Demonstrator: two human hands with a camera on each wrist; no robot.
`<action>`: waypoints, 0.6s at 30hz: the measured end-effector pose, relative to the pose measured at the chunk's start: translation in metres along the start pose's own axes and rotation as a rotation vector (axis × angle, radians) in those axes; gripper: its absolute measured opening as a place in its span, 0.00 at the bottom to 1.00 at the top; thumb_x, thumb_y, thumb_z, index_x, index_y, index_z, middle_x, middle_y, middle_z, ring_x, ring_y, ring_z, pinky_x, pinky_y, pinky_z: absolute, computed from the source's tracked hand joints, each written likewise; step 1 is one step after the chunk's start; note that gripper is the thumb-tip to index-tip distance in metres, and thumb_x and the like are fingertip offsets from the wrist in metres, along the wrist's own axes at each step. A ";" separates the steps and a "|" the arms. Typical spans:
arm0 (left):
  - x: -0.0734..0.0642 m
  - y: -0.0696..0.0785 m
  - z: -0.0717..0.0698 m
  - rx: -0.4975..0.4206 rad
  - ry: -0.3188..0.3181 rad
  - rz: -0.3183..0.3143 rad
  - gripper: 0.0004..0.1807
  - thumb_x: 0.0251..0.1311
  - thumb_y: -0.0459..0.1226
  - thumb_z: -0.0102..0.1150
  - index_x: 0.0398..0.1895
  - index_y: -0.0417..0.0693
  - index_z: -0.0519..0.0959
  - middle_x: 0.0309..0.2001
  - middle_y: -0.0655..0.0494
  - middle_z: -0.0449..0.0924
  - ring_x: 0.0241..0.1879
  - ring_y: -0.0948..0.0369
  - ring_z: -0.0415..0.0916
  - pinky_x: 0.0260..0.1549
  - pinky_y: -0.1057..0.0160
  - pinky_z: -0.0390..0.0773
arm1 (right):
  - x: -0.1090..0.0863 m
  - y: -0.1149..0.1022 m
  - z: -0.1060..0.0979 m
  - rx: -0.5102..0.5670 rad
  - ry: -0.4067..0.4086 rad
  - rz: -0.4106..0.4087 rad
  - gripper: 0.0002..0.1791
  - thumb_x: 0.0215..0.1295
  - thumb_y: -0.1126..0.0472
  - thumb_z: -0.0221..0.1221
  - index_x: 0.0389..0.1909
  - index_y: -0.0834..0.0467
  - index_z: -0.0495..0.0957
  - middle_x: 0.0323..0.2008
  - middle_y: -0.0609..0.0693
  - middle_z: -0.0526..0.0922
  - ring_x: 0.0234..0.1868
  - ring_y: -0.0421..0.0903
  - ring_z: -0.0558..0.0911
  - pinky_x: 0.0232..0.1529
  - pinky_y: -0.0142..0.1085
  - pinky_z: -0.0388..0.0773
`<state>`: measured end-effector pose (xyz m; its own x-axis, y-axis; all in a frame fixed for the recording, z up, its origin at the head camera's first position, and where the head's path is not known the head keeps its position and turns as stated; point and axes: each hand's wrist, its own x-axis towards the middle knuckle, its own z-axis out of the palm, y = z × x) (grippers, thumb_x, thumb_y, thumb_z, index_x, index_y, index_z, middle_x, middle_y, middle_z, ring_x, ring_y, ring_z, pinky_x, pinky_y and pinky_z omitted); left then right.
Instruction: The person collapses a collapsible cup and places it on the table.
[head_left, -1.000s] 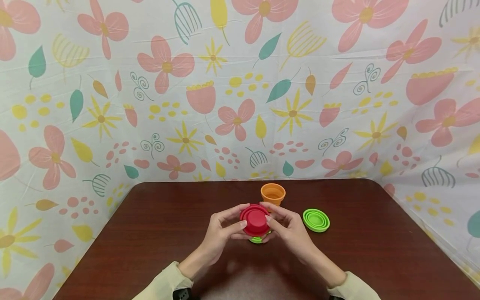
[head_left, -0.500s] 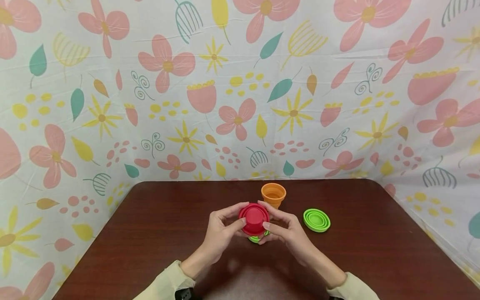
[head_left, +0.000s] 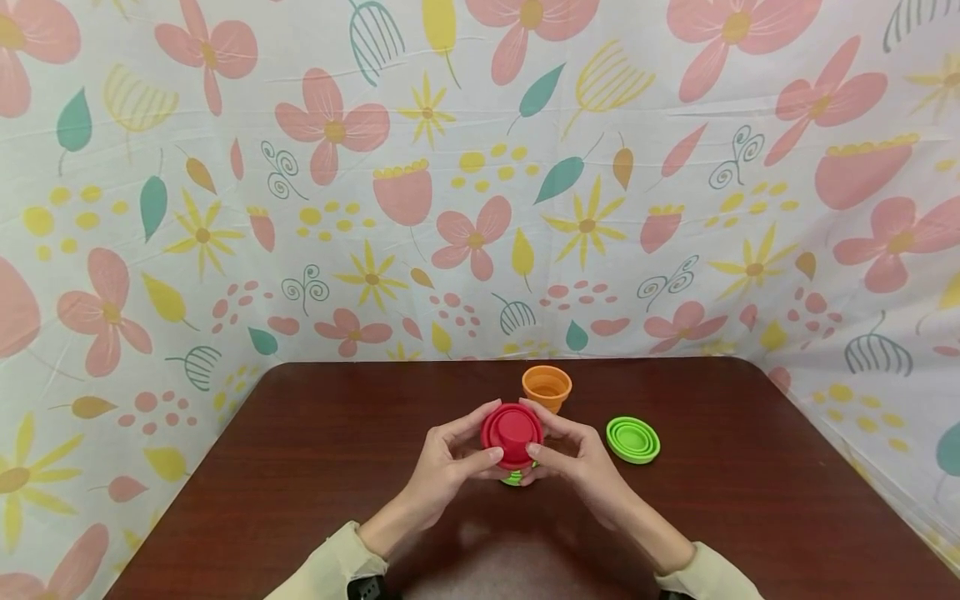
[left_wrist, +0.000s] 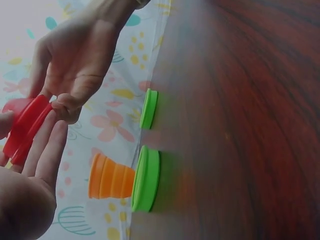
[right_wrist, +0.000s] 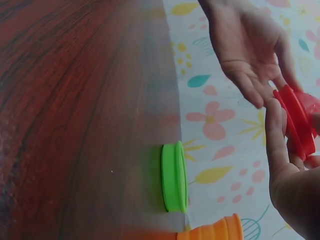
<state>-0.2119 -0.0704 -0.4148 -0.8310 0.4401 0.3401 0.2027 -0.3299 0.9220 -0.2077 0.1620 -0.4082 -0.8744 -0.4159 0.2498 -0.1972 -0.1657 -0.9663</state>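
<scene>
A red collapsible cup (head_left: 512, 433) is held above the table between both hands, partly folded, its round middle part raised from the rings. My left hand (head_left: 442, 460) grips its left side, thumb on the near edge and fingers behind. From the right, my right hand (head_left: 583, 462) grips the same cup, its thumb close to the other. In the left wrist view the cup (left_wrist: 26, 129) is seen edge-on between the fingertips. Behind and below it, a green collapsed cup (head_left: 513, 478) on the table is mostly hidden by the hands.
An orange cup (head_left: 546, 385) stands unfolded at the back of the brown table (head_left: 337, 467). To the right lies another flat green collapsed cup (head_left: 633, 441). A flower-printed cloth (head_left: 480, 167) hangs behind the table.
The red cup has tilted a little, and its middle part now bulges more to one side. Both thumbs have shifted down to its near edge. The cups on the table stay put.
</scene>
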 end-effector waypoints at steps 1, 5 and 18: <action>0.000 0.000 0.000 0.002 -0.002 0.001 0.34 0.69 0.26 0.63 0.78 0.36 0.67 0.71 0.37 0.73 0.52 0.50 0.86 0.45 0.44 0.87 | 0.000 0.000 0.000 0.003 -0.008 -0.003 0.34 0.74 0.68 0.60 0.79 0.61 0.65 0.54 0.64 0.82 0.41 0.53 0.87 0.45 0.56 0.88; 0.000 0.000 0.000 0.015 0.006 0.008 0.33 0.68 0.25 0.63 0.77 0.36 0.69 0.69 0.37 0.75 0.49 0.48 0.87 0.45 0.42 0.86 | 0.000 0.002 0.000 0.014 -0.032 -0.030 0.35 0.73 0.70 0.61 0.79 0.62 0.65 0.52 0.63 0.83 0.34 0.52 0.87 0.43 0.53 0.89; -0.001 0.000 0.002 0.040 0.048 0.019 0.34 0.66 0.24 0.66 0.76 0.38 0.71 0.68 0.39 0.77 0.44 0.51 0.88 0.43 0.45 0.87 | 0.002 0.004 0.003 0.008 -0.026 -0.069 0.36 0.70 0.73 0.63 0.78 0.66 0.64 0.50 0.61 0.85 0.34 0.50 0.87 0.39 0.51 0.90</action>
<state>-0.2104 -0.0688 -0.4151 -0.8506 0.3932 0.3491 0.2382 -0.3038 0.9225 -0.2088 0.1583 -0.4109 -0.8471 -0.4263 0.3174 -0.2528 -0.2020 -0.9462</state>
